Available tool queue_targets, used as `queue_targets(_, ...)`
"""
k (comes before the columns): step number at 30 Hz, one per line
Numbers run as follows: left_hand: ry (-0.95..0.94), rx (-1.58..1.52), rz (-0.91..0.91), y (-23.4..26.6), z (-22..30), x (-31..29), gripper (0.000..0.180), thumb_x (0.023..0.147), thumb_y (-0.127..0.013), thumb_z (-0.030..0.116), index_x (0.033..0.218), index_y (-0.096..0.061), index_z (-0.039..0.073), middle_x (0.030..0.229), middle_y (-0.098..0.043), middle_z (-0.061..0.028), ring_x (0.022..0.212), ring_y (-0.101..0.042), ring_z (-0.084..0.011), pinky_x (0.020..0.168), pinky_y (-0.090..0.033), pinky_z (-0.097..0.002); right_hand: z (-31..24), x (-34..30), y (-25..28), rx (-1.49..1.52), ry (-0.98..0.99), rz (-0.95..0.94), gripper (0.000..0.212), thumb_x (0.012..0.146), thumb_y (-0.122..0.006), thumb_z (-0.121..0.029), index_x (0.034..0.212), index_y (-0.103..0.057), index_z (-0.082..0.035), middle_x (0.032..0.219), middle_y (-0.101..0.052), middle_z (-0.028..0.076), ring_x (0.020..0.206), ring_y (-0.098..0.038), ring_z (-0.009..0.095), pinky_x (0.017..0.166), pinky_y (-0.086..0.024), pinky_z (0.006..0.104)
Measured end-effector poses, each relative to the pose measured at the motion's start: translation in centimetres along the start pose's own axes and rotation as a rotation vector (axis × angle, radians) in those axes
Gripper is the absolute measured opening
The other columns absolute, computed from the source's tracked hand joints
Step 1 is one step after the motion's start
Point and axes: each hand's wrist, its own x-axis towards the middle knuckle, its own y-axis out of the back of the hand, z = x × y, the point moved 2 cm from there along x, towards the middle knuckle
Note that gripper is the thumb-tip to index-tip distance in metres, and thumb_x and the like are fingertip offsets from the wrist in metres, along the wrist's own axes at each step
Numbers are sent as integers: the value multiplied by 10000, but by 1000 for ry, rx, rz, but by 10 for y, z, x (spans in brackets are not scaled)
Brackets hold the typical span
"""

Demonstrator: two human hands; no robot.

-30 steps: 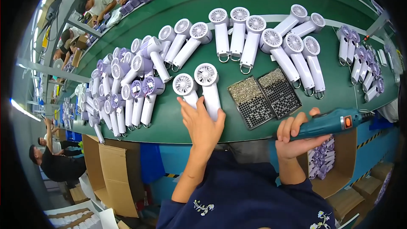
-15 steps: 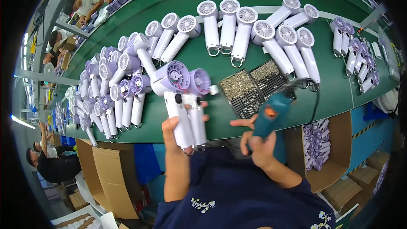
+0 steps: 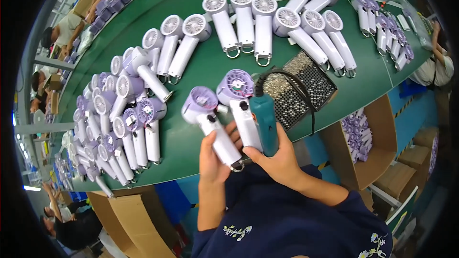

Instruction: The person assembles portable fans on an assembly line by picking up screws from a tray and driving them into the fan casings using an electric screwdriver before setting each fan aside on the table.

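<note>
My left hand (image 3: 213, 162) is closed round the white handle of a handheld fan (image 3: 221, 141); its round purple head is uncovered, with wires showing inside. Beside it, a second handheld fan (image 3: 245, 126), also with an uncovered head, is gripped at its handle by my right hand (image 3: 282, 160), the thumb on the lower end. That same hand holds a teal electric screwdriver (image 3: 266, 122) against the second fan's right side. The screwdriver's tip is hidden. Behind them lies a black perforated tray (image 3: 313, 86) of small metal screws, partly covered by the tool's black cable (image 3: 306, 96).
Several grilled fans (image 3: 244, 24) lie across the far side of the green table (image 3: 191, 98). A dense pile of fans (image 3: 107, 131) fills the left. More parts (image 3: 389, 36) lie at far right. Cardboard boxes (image 3: 382, 153) stand below the front edge. Other people work at the left.
The two fans, held together in my left hand before, are now apart. My right hand has brought the screwdriver left and taken hold of one fan. The whole view has shifted and tilted.
</note>
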Motion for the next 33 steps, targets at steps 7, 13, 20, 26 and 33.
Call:
queue_targets(7, -14, 347, 19, 21, 35, -13, 456, 1000, -526, 280, 1308, -491, -55, 1104, -629, -124, 984, -658, -203, 862, -557, -356, -6, 7, -6, -275, -6, -35, 569, 755, -803, -202, 1193, -506, 8, 1141, -559, 160, 1039, -601, 301, 876, -484, 376)
queue_targets(13, 57, 568, 1, 40, 59, 1, 451, 975, -574, 184, 1343, -464, -53, 1142, -629, -126, 991, -657, -217, 862, -550, -361, -19, 6, 8, -210, -44, -98, 499, 870, -741, -242, 1216, -487, 12, 1091, -633, 159, 1022, -626, 220, 843, -492, 343)
queue_targets(20, 142, 809, 31, 37, 78, 10, 216, 863, -711, 41, 1022, -638, -87, 904, -708, -143, 775, -690, -173, 700, -579, -283, -46, 2, 54, 376, -233, -209, 510, 921, -666, -232, 1287, -384, -16, 1077, -654, 161, 942, -692, 216, 788, -545, 336)
queue_targets(26, 261, 1119, 156, 33, 97, 18, 214, 822, -773, 121, 807, -668, -65, 685, -688, -94, 588, -638, -112, 539, -491, -217, -79, 69, 100, 543, 675, -211, 823, 827, -426, -791, 1393, -325, -202, 764, -511, 47, 510, -565, 205, 533, -577, 425)
queue_targets(33, -934, 1587, 597, -10, 21, -34, 500, 794, -780, 163, 1211, -555, 5, 1211, -526, -165, 1129, -516, -309, 981, -398, -421, -52, 105, 87, 637, 676, -293, 760, 854, -456, -759, 1395, -351, -236, 801, -483, 40, 505, -483, 199, 442, -418, 312)
